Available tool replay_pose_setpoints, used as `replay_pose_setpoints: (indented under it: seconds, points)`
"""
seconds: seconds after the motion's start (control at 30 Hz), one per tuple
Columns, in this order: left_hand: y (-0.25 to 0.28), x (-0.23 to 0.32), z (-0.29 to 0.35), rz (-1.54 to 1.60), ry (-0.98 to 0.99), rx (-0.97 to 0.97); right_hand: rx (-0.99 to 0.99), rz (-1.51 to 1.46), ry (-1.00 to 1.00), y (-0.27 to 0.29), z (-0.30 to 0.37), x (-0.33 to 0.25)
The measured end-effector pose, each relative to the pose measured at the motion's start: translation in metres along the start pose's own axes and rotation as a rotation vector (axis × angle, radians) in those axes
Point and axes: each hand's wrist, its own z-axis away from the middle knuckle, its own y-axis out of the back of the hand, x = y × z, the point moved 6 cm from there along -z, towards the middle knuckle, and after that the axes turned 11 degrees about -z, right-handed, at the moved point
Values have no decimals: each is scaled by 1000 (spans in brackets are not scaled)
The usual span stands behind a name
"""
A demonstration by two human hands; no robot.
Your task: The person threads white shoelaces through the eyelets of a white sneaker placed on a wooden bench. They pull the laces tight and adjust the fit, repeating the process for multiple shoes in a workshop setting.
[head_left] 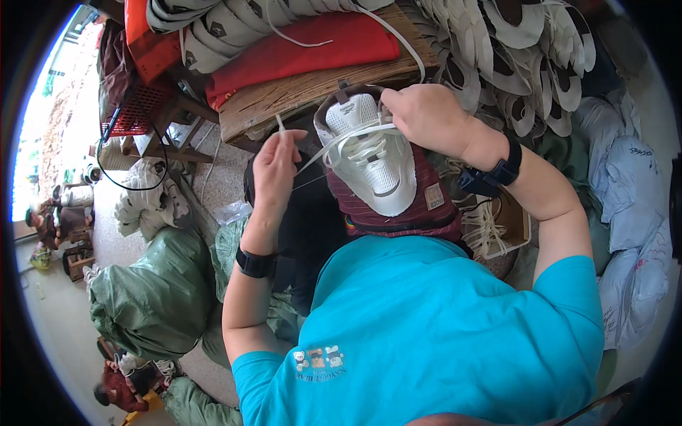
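A white shoe upper (387, 186) with a mesh tongue and dark lining lies on a maroon striped cloth (444, 221) over my lap, its toe toward me. White lace (366, 132) runs through its eyelets and loops loosely across the front. My left hand (275, 162), off to the shoe's left, pinches one end of the lace; the tip sticks up above the fingers. At the shoe's upper right edge, my right hand (424, 117) has its fingers closed on the collar by the top eyelets. Its fingertips are partly hidden, so whether they also hold lace is unclear.
Just beyond the shoe stands a wooden bench (249, 113) with red cloth (305, 53) and a row of shoe uppers (234, 32). More uppers (522, 64) hang at far right. A bin of laces (490, 227) sits right; green sacks (153, 295) lie left.
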Motion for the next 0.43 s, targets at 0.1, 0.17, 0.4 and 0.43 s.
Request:
replay_pose_setpoints:
  seconds: [0.1,0.17,0.4,0.43]
  points:
    - [-12,4,4,-96,-119,-4,-16,94,5,-5,-6,-7]
    - [-18,10,10,-67,-139,-7,-76,27,-85,-5,-9,-7]
    - [-29,3,9,-67,-91,-118,-130,-285,-117,-10,-17,21]
    - [-29,-1,8,-52,-73,-152,-131,-288,-113,-12,-18,21]
